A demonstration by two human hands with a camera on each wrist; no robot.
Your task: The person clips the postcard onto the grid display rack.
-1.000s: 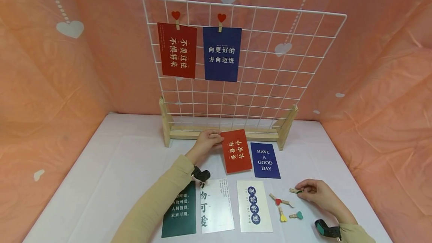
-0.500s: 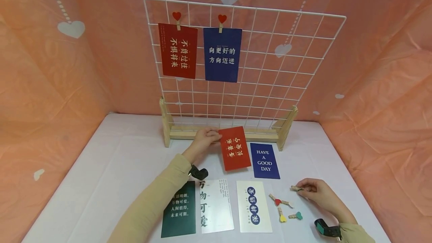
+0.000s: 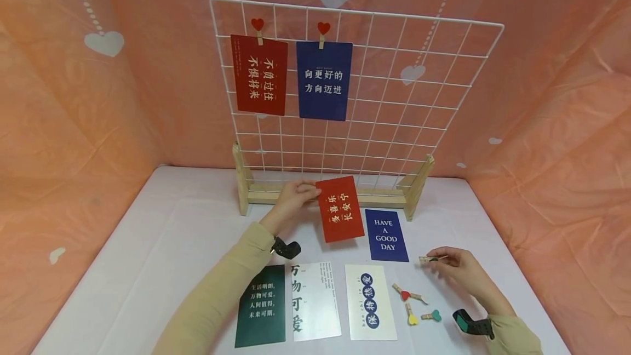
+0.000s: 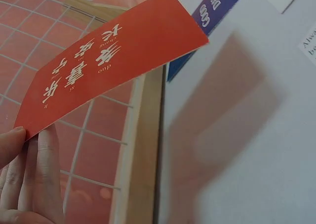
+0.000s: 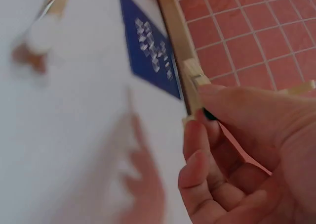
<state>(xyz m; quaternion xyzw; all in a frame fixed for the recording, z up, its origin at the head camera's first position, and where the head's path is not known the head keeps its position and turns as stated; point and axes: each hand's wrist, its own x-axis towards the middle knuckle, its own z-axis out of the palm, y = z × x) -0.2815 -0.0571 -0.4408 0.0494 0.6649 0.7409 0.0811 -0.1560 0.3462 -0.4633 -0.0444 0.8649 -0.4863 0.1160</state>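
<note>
My left hand (image 3: 292,201) pinches a red card (image 3: 341,210) by its upper left corner, thumb on the printed face. The card is tilted and held above the table, and its shadow falls below it in the left wrist view. Between thumb and fingers, my right hand (image 3: 458,270) holds a small wooden clothespin (image 3: 428,259), with a dark green bit (image 5: 210,114) showing among the fingertips. A blue card (image 3: 386,235) reading "HAVE A GOOD DAY" lies on the table between the two hands.
Behind stands a white wire grid (image 3: 394,97) on a wooden base (image 3: 379,200). A red card (image 3: 258,75) and a blue card (image 3: 323,108) hang from it on red-heart clothespins. Nearer lie a green card (image 3: 261,327), two white cards, and several clothespins, including a yellow-heart clothespin (image 3: 411,315).
My left hand has raised the red card a little, up and to the left. My right hand, still pinching the clothespin, has lifted slightly away from the loose clothespins.
</note>
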